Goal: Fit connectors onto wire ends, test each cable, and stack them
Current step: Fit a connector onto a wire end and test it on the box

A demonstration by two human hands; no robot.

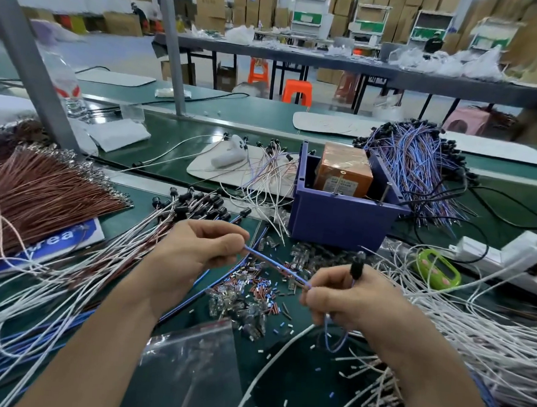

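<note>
My left hand (200,246) pinches one end of a blue and brown cable (276,265) above the green bench. The cable runs taut down to my right hand (346,299), which grips its other part. A black round connector (357,267) sticks up from my right fist, and a blue loop of the cable hangs below the hand. Under the cable lie clear plastic connectors (242,305) and several small cut sleeve pieces (263,289). A heap of finished blue and brown cables (420,168) lies at the back right.
A purple bin (338,220) holding an orange box (343,167) stands behind my hands. White wires (473,335) spread right, white cables with black connectors (100,256) left, brown wires (38,195) far left. A clear bag (188,365) lies near me. A green timer (437,268) sits right.
</note>
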